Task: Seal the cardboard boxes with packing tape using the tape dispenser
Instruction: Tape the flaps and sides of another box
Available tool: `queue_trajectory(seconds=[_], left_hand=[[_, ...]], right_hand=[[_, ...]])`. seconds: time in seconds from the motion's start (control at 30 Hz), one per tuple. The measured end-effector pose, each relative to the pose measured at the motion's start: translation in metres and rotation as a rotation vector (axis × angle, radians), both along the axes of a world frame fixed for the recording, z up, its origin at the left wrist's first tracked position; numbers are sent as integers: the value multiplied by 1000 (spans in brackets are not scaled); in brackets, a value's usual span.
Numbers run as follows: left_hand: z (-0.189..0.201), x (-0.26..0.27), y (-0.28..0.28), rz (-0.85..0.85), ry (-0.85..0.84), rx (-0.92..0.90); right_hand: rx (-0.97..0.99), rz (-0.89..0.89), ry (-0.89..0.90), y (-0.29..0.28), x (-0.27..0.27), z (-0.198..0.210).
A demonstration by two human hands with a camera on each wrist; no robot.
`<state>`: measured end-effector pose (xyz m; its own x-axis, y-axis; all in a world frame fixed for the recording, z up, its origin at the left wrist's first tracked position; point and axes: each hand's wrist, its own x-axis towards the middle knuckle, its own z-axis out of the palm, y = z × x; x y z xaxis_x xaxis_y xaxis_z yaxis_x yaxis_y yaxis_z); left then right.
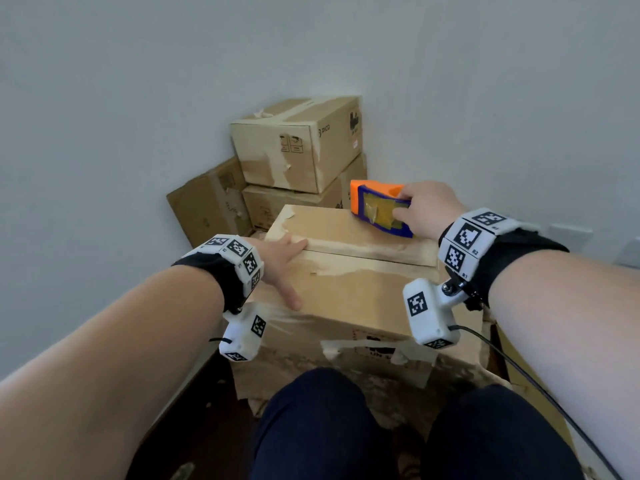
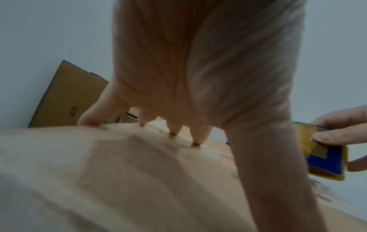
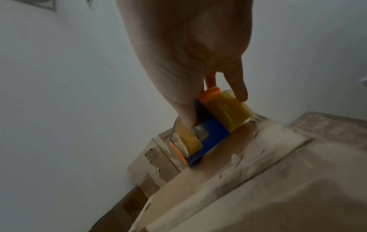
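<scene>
A worn cardboard box (image 1: pixel 353 271) stands in front of my knees, its top flaps closed with a seam running across. My left hand (image 1: pixel 280 261) lies spread on the left part of the box top (image 2: pixel 139 164), its fingertips (image 2: pixel 172 135) pressing the cardboard. My right hand (image 1: pixel 422 209) grips an orange and blue tape dispenser (image 1: pixel 377 206) holding yellowish tape, thumb on one side and fingers on the other. The dispenser (image 3: pixel 210 125) touches the far right part of the box top (image 3: pixel 268 164). It also shows at the right edge as the dispenser (image 2: pixel 325 153) in the left wrist view.
Taped cardboard boxes (image 1: pixel 298 143) are stacked in the corner behind, with a flat carton (image 1: pixel 207 202) leaning on the left wall. White walls close in on both sides. A cable (image 1: pixel 540 393) trails from my right wrist. My legs (image 1: pixel 322 427) are below the box.
</scene>
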<state>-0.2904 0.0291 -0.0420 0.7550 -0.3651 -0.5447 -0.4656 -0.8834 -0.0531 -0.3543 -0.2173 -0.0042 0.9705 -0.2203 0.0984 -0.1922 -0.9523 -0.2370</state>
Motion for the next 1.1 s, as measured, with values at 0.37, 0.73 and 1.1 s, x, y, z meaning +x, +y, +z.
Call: queue_trajectory(seconds=[0.37,0.73,1.1], left_hand=[[9,-8,-28,-35,-55,-107],[32,-37,-88,119,10,-365],[1,-54,-115,205,76,-414]], right_hand=[[-11,27,87,-5,23,-11],[90,292,303,17,-13,-35],[-39,294,413,2,-14,-64]])
